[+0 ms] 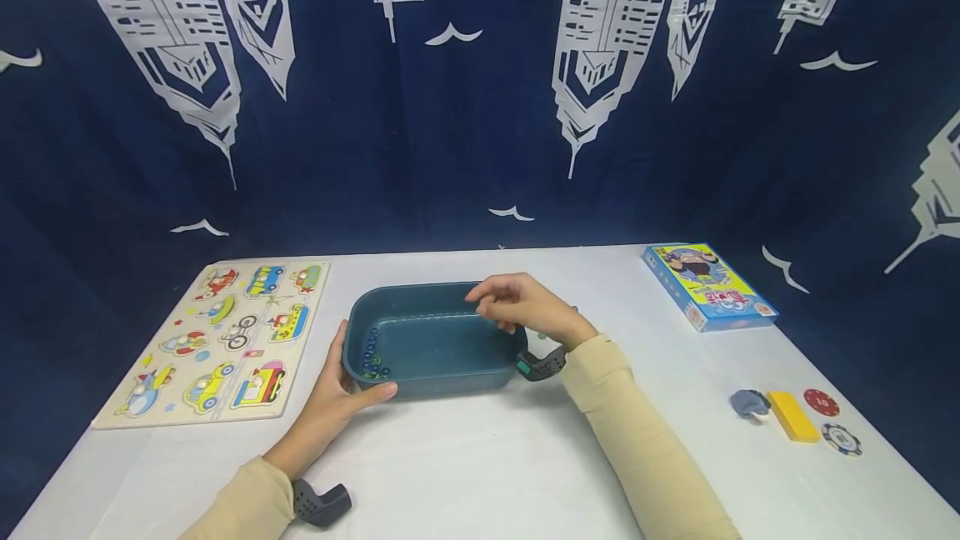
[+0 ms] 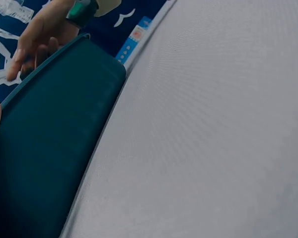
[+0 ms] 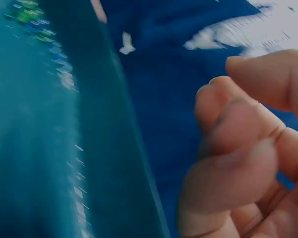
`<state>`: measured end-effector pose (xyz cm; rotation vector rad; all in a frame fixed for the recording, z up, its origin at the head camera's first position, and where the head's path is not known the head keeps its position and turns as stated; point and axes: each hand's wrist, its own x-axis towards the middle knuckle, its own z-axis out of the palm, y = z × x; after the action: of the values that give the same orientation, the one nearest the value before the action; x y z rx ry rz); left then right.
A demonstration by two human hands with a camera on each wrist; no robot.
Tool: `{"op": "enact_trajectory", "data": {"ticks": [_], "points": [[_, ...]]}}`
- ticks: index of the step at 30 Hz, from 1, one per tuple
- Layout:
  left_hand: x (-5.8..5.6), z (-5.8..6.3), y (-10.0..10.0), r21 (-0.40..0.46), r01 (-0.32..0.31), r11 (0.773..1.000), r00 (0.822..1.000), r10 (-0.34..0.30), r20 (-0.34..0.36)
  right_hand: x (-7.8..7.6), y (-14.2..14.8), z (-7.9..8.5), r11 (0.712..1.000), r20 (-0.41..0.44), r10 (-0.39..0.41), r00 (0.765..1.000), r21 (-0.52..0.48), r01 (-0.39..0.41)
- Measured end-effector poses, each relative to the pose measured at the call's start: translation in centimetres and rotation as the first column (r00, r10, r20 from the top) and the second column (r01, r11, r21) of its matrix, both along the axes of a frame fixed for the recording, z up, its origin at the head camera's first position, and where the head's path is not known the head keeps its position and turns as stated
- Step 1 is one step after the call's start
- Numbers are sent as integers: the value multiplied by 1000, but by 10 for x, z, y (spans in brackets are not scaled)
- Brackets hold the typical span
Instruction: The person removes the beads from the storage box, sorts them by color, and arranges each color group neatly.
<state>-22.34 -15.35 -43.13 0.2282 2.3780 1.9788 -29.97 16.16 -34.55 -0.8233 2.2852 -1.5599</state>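
Observation:
A dark teal rectangular plastic tub (image 1: 442, 383) stands on the white table, its open top facing up. Several small blue and green glass marbles (image 1: 371, 354) lie inside at its left end. My left hand (image 1: 335, 386) grips that end, the thumb over the front rim and the fingers along the left side. Above the tub's right end is my right hand (image 1: 528, 307), fingers loosely bent; in the right wrist view no object shows between its fingertips (image 3: 228, 168). Just behind the right wrist, a small green marble (image 1: 542, 336) is partly visible on the table.
On the left lies a wooden picture puzzle board (image 1: 217, 340) with vehicle pieces. A colourful game box (image 1: 708, 286) is at the back right. Near the right edge are a yellow block (image 1: 792, 417), a blue-grey object (image 1: 750, 404), a red chip (image 1: 822, 402) and a black-and-white chip (image 1: 842, 439).

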Motion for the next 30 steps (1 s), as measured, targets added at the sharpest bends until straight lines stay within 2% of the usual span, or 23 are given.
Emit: {"op": "enact_trajectory", "data": {"ticks": [5, 11, 17, 22, 25, 30], "points": [[-1, -2, 1, 6, 5, 1000, 1000, -5, -6, 8, -30, -11, 987, -16, 117, 993, 109, -114], [-1, -4, 0, 15, 19, 1000, 1000, -19, -20, 18, -55, -21, 969, -18, 171, 985, 186, -165], [-1, -4, -1, 13, 22, 1000, 1000, -22, -10, 20, -74, -30, 942, -26, 145, 989, 309, -130], [-1, -3, -1, 11, 17, 1000, 1000, -17, -4, 17, -84, -31, 891, -30, 123, 992, 443, -97], [-1, -3, -1, 8, 16, 1000, 1000, -16, -3, 15, -89, -32, 874, -7, 120, 993, 475, -102], [-1, -2, -2, 7, 14, 1000, 1000, -14, -10, 13, -93, -32, 865, 16, 117, 993, 489, -110]]}}
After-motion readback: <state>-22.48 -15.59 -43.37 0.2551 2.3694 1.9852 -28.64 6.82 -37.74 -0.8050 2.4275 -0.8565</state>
